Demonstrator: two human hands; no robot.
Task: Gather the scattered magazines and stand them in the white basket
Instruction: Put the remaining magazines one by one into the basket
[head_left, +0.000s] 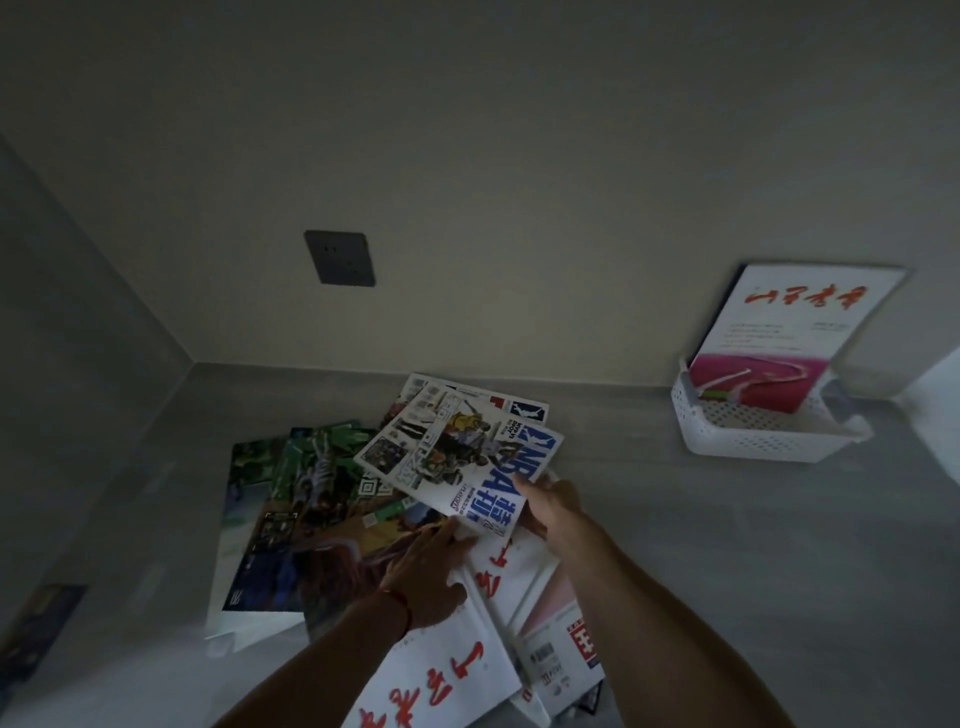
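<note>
A pile of magazines lies spread on the grey surface in the middle. My right hand (550, 506) grips the near corner of a white basketball magazine (467, 457) with blue lettering, lifted slightly over the pile. My left hand (431, 571) rests flat on the pile, fingers spread, touching that magazine's lower edge and a white magazine with red characters (441, 670). Green-covered magazines (311, 467) lie to the left. The white basket (748, 431) stands at the right against the wall, with one white and pink magazine (789, 332) upright in it.
A dark wall socket (340, 258) sits on the back wall above the pile. A side wall closes the left. Some dark object (36, 629) lies at the far left edge. Bare grey surface stretches between the pile and the basket.
</note>
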